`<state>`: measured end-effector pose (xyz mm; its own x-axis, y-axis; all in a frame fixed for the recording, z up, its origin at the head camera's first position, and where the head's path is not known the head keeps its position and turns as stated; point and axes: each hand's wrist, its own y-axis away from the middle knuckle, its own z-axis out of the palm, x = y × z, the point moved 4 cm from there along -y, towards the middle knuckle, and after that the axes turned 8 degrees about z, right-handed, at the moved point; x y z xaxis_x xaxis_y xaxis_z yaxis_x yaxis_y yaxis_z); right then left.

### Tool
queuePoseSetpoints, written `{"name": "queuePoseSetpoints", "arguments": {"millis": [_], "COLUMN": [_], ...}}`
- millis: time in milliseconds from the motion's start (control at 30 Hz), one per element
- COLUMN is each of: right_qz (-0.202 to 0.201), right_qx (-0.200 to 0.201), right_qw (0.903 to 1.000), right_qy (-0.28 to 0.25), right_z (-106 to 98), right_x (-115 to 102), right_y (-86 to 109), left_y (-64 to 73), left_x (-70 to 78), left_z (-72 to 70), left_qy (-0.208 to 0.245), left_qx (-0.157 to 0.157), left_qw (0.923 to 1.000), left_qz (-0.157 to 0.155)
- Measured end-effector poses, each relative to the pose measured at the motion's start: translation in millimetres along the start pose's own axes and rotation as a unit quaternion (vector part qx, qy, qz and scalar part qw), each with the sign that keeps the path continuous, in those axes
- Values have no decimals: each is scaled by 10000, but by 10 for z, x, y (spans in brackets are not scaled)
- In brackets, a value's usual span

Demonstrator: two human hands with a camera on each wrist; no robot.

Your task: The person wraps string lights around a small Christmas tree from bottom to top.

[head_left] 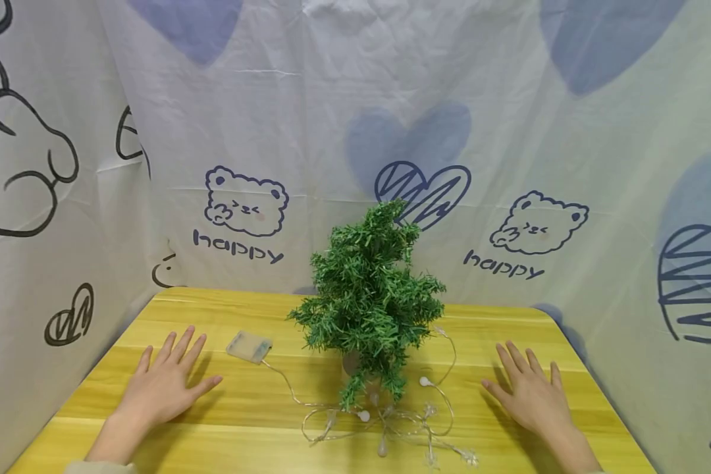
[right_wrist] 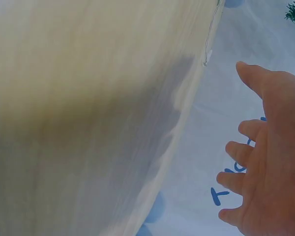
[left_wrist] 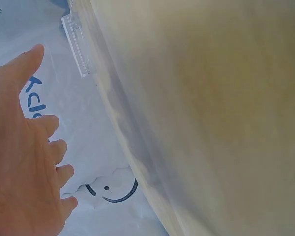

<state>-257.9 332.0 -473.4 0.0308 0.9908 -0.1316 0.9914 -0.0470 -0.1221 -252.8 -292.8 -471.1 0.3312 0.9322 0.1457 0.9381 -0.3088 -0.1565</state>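
Note:
A small green artificial Christmas tree (head_left: 373,296) stands upright at the middle of the wooden table (head_left: 243,447). Around its base lies a string of lights (head_left: 450,421) with clear cord and small round bulbs. The cord runs left to a clear battery box (head_left: 249,346), which also shows in the left wrist view as a transparent case (left_wrist: 77,46). My left hand (head_left: 160,388), palm down with fingers spread, is nearest the battery box and holds nothing. On the right, my right hand (head_left: 533,395) is likewise spread and holds nothing, apart from the lights.
A pale cloth (head_left: 332,145) printed with hearts, bears and lettering hangs behind the table and along both sides. The table's back edge runs close to the cloth, just behind the tree.

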Motion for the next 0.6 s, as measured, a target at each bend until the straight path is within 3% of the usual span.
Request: {"name": "queuePoseSetpoints", "arguments": {"millis": [300, 600], "right_qz": [-120, -290], "right_qx": [161, 273], "right_qw": [9998, 9986], "right_qy": [-57, -359], "right_z": [-31, -140], "right_x": [-49, -243], "right_y": [19, 72], "left_y": [-2, -18], "left_x": [92, 255], "left_z": [-13, -23], "left_qy": [40, 207], "left_qx": [111, 203], "left_qw": [9999, 9993], "left_qz": [82, 255]}}
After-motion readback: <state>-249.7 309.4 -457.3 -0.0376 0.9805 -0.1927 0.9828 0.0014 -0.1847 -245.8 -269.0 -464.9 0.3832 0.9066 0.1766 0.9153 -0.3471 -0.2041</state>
